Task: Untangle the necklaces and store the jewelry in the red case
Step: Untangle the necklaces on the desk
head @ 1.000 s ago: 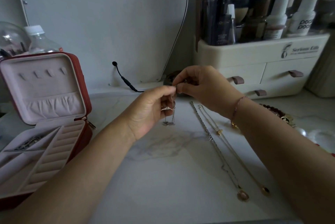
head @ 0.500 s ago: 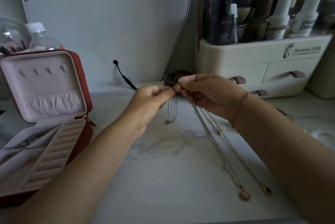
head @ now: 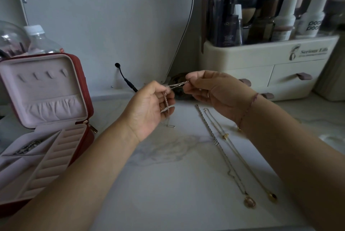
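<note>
Cream drawer organizer (head: 252,57) with cosmetic bottles (head: 283,23), mirror (head: 112,25), black cable (head: 125,79)

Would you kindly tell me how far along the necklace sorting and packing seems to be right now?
Done: a dark chain piece lies in the open red case, and a silver necklace and a gold necklace lie straight, side by side on the table. In hand: the left hand and right hand pinch a thin chain stretched between them. Left: storing all three.
</note>
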`<control>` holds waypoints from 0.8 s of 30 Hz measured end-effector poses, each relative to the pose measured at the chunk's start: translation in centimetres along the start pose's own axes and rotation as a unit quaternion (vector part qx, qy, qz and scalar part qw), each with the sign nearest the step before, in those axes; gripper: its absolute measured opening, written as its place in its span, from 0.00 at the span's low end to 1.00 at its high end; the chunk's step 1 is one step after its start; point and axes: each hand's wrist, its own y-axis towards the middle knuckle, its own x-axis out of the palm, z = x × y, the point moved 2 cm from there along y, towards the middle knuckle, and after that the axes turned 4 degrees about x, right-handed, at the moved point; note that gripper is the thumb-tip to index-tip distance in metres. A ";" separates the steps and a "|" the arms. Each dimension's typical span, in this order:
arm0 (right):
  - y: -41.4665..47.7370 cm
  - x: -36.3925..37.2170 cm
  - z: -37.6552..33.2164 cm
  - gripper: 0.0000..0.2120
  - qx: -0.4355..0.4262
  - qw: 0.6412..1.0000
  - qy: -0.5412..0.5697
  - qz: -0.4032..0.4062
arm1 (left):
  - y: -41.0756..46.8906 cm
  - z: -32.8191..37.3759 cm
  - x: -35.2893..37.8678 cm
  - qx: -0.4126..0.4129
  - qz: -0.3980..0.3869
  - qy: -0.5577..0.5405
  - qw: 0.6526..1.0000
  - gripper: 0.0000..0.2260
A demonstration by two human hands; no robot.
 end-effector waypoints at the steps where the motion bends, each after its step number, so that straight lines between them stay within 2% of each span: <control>1: 0.0 -0.1 0.0 0.08 -0.012 1.000 0.001 0.015 | 0.1 -0.2 0.0 0.002 -0.002 0.012 1.000 0.04; 7: 0.0 0.0 0.0 0.07 0.033 0.986 0.161 -0.014 | 0.2 -0.7 0.1 0.013 0.007 0.071 0.997 0.06; 12: -0.1 0.3 0.1 0.07 0.038 0.984 0.172 -0.024 | 0.2 -0.9 0.2 0.019 -0.005 0.093 0.996 0.07; 16: -0.1 0.8 0.1 0.06 0.039 0.979 0.195 -0.045 | 0.2 -1.0 0.3 0.001 -0.024 0.067 0.997 0.05; 20: -0.3 0.9 -0.1 0.07 0.040 0.985 0.158 -0.058 | 0.1 -0.5 -0.1 -0.019 -0.023 -0.017 0.999 0.04; 24: -0.5 0.1 -0.9 0.08 -0.028 0.999 -0.024 0.025 | 0.3 0.5 -0.9 -0.012 0.005 -0.111 0.994 0.05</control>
